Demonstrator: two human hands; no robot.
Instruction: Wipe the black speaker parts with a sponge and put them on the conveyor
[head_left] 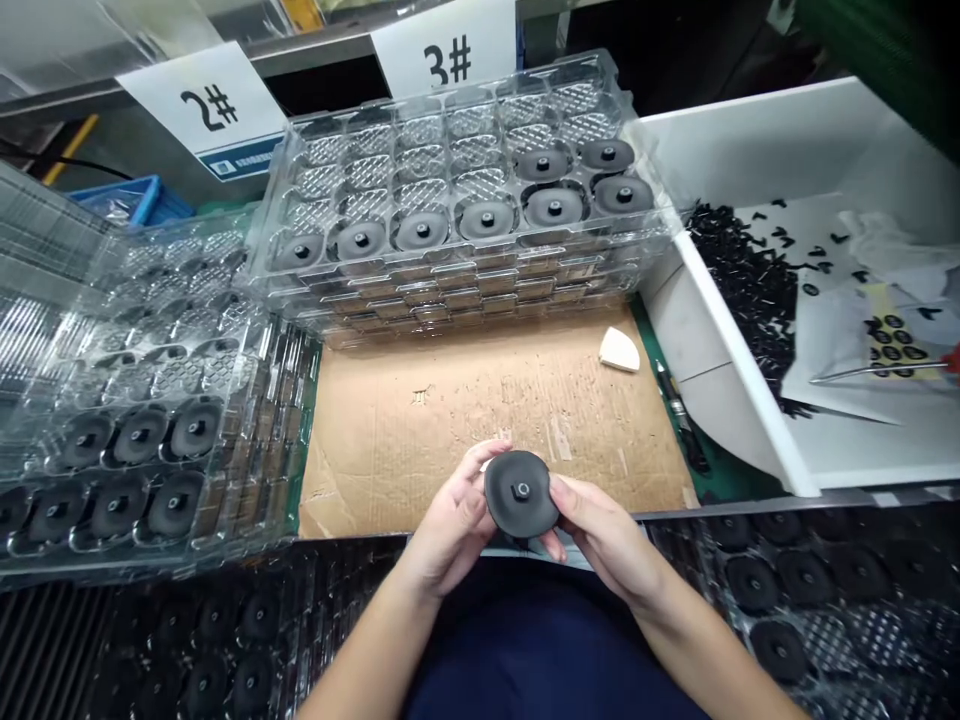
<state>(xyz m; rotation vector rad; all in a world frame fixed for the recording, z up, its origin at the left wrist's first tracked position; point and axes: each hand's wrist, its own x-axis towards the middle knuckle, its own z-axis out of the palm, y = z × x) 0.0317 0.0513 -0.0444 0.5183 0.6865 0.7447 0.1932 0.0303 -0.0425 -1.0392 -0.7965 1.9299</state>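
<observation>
sign 2# (208, 112) hangs near a blue bin (154, 200)

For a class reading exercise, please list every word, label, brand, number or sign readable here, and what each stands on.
"2#": on the left paper sign.
"3#": on the right paper sign.
Blue strip below "2#": white print, too small to read.
Cardboard: a small dark mark, unreadable.
Held black disc: no readable text.

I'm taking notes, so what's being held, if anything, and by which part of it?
A dark rounded disc, held at opposite edges by the left hand and the right hand.
</observation>
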